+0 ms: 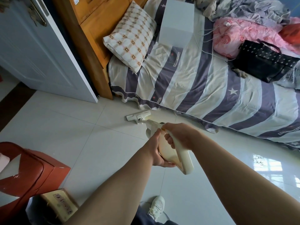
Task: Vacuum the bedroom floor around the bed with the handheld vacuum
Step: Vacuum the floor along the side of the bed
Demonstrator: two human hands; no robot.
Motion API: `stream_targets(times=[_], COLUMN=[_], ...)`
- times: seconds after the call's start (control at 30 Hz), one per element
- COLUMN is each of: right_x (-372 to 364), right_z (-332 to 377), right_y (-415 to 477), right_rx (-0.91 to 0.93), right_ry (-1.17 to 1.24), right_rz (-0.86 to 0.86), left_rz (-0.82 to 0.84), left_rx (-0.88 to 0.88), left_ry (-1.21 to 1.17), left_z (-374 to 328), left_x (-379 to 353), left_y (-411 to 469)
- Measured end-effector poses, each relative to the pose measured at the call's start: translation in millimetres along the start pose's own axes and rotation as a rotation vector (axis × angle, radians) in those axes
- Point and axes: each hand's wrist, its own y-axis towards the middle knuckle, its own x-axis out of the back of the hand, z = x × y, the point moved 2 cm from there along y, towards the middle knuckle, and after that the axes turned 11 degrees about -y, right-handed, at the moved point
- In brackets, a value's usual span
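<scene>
a scuffed red case (32, 168) is sitting far left on the glossy pale floor tiles (81, 135). the flat white floor head (138, 116) is resting on the tile just beside the bed's hanging edge. the left hand (159, 153) is cupping the smooth cream vacuum (178, 158) from below, fingers curled round it. the right hand (180, 137) is wrapping the handle. the head should be gliding flat along the rumpled striped bed (211, 88) without snagging cloth.
</scene>
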Motion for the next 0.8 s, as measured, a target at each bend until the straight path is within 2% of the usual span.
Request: stream_targets(times=[0.37, 0.8], right_x=[-39.2, -72.1], right_z=[78.0, 121.1], right_y=[27.8, 55.2], right_rx=[-0.034, -0.055], right_ry=[0.058, 0.145], right_rz=[-0.053, -0.134], left_rz=[-0.009, -0.026], left_rx=[0.039, 0.057], left_ry=[0.12, 0.279], left_z=[-96.1, -164.6], left_x=[19.0, 37.8], left_y=[-6.7, -0.1])
